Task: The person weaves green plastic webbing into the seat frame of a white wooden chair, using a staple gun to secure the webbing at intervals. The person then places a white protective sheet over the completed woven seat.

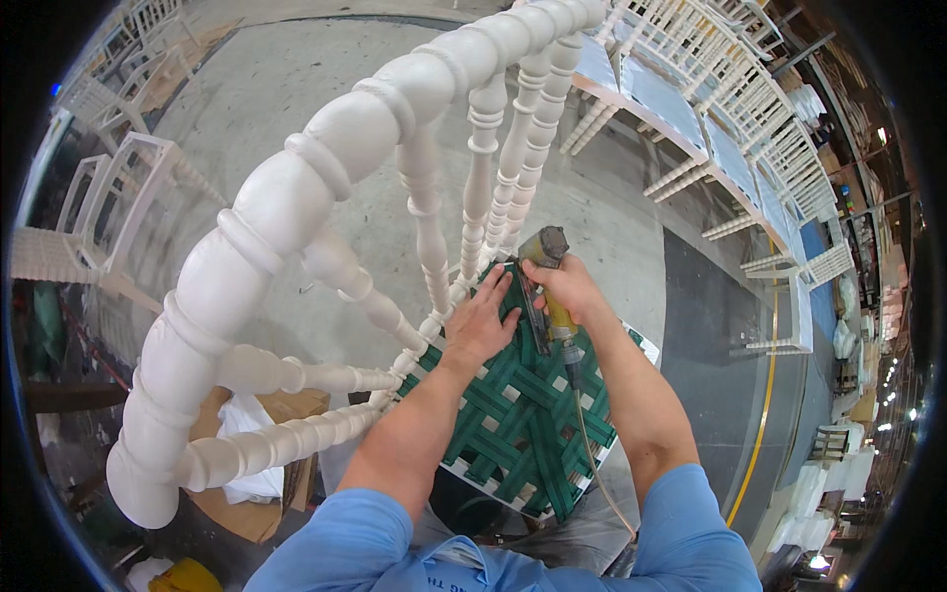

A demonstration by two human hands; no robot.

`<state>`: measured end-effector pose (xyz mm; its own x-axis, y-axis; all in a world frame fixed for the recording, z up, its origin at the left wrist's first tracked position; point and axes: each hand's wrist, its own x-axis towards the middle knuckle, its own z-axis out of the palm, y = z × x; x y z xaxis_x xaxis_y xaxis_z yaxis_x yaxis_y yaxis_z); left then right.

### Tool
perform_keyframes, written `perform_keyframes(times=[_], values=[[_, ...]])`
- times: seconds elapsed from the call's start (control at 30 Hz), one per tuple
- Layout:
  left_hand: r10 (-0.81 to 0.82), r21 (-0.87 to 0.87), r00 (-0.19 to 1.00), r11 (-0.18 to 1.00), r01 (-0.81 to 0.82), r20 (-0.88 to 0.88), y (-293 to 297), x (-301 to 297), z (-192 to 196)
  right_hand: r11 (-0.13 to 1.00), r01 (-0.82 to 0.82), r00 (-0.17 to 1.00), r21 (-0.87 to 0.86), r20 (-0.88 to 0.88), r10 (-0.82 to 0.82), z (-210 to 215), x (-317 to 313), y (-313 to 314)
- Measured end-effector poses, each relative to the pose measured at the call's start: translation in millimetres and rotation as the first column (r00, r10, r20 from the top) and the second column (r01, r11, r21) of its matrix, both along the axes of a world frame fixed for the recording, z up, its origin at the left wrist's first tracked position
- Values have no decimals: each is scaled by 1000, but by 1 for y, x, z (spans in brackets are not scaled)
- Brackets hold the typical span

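A white chair with a turned, beaded backrest [266, 192] stands in front of me. Its seat carries green woven webbing [508, 419]. My left hand [480, 324] lies on the webbing beside the spindles, fingers stretched forward. Close by, my right hand [564, 288] is wrapped round an air stapler [560, 318] with a yellow body and a dark grey head. The stapler rests at the far part of the seat, next to my left fingertips; its contact point is hidden. A thin air hose [590, 439] runs from it toward my right side.
A row of white chairs [681, 118] with spindle backs stands at the right. More white chair frames [128, 202] are at the left. Cardboard [242, 513] with white wrapping [252, 434] lies on the floor at the lower left. A yellow line [760, 424] marks the floor at right.
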<state>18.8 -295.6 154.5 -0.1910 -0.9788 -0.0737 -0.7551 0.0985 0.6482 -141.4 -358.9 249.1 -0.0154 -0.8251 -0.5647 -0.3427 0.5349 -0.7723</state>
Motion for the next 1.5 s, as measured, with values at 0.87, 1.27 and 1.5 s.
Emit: perform_keyframes(times=[0.87, 1.27, 1.5], values=[[87, -155, 972, 980, -123, -219, 11, 3, -20, 997, -70, 997, -25, 17, 71, -1, 16, 11], [115, -63, 964, 989, -133, -239, 11, 0, -20, 995, -46, 996, -89, -80, 39, -12, 12, 17], [113, -83, 970, 987, -134, -215, 12, 3, -19, 996, -60, 988, -67, -143, 50, -7, 10, 14]])
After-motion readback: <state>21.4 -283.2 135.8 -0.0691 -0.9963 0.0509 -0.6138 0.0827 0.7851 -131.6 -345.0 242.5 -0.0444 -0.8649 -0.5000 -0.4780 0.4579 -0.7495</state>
